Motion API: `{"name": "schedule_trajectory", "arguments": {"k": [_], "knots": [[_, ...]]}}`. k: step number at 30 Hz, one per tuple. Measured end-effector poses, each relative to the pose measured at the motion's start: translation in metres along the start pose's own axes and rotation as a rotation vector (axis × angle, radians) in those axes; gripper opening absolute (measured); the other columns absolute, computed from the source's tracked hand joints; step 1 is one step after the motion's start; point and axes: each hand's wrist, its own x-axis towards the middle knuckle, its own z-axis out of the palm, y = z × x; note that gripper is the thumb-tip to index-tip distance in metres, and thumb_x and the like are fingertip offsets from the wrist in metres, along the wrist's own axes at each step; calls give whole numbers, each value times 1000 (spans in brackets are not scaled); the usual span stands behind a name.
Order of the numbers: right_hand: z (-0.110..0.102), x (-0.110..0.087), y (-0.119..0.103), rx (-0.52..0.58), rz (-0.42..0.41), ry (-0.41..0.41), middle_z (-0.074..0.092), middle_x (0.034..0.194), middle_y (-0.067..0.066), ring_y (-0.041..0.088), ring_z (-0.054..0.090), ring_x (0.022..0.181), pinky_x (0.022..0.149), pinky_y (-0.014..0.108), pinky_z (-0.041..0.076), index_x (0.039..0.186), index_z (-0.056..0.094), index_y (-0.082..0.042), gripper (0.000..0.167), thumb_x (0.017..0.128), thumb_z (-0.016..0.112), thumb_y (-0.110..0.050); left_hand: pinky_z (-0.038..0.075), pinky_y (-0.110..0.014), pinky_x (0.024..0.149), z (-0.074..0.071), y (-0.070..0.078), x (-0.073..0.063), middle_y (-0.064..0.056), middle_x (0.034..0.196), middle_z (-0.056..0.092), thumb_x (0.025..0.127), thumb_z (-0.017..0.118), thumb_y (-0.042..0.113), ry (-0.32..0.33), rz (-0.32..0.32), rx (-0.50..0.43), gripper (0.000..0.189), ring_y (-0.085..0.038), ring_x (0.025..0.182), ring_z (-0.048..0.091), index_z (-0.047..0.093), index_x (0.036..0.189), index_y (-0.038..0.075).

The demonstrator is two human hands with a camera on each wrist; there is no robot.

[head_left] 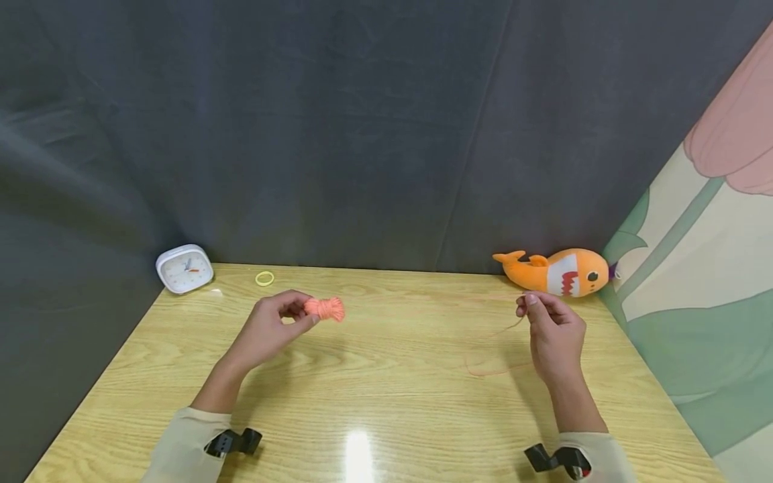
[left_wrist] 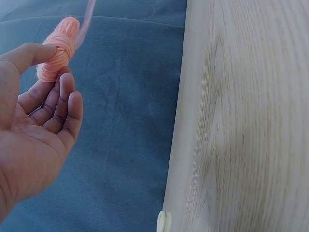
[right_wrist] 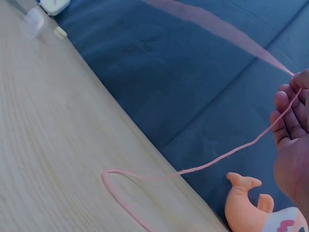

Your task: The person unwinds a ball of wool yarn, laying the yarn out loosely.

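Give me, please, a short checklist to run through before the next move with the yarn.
1. Left grip pinching the yarn bundle: ok.
2. Right grip pinching the strand: ok.
3. Windings around the bundle's middle in place: ok.
4. Strand taut between the grips: cannot tell, it is blurred there.
5. Strand's free end located: cannot tell, it is not visible.
6. Clock and yellow ring apart from the strand: ok.
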Motion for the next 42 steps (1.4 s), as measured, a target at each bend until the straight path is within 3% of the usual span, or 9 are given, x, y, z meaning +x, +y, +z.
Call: {"name": "schedule_trajectory", "arguments": {"k": [9,22,27,34,42], "knots": [[-14,9,-6,41,2,99,73,86,14,20,68,77,71,23,62,101,67,19,13,97,64,7,56,-29,76,-1,-1,-1,-4,93,70,93,77,15,1,2,13,17,-12,83,63,73,109,10],[-30,18,-17,69,-7,257,73,85,15,21,66,72,67,23,61,101,68,18,15,92,70,6,55,-31,75,-2,1,0,-3,93,69,93,77,15,3,-6,6,16,-16,84,63,73,108,11],[-38,22,-19,32,28,313,72,85,14,22,64,70,67,23,61,104,69,17,19,91,74,4,55,-29,76,-2,0,1,-4,93,70,93,77,15,8,-3,20,16,-15,84,64,73,108,10],[-53,26,-23,79,59,391,73,83,15,22,65,67,65,24,61,104,69,15,19,90,74,3,55,-25,77,-4,0,0,-6,95,71,93,78,17,21,3,9,18,-12,84,64,73,108,9],[-66,27,-26,79,27,394,72,80,15,21,65,65,64,23,61,99,70,14,16,90,76,2,55,-27,77,-7,0,0,-7,95,71,93,78,17,36,10,-7,17,-10,84,63,74,108,8]]}}
